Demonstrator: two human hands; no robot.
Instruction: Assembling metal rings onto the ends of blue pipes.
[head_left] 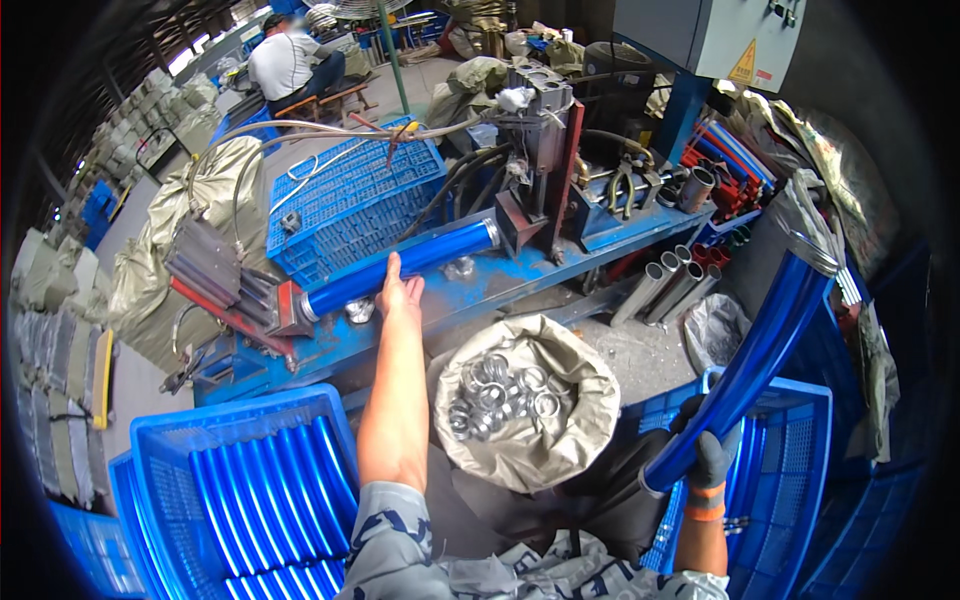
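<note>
Blue and glossy, the mounted tube (pixel 430 254) lies slantwise at the centre of the frame, between the left end block (pixel 288 310) and the right end block (pixel 519 226) of your bench machine. Your bare left hand (pixel 402 292) is at its near side, thumb up against it, fingers spread rather than wrapped round. At the lower right, your gloved right hand (pixel 708 462) is closed around the lower end of a second tube (pixel 750 365), which slants toward the upper right. The step in hand looks like placing or steadying the mounted tube between the blocks; whether both ends are fully seated, you cannot tell from here. The next move seems to call for checking that alignment, keeping your left fingers clear of the blocks, and holding the second tube away from the machine.
</note>
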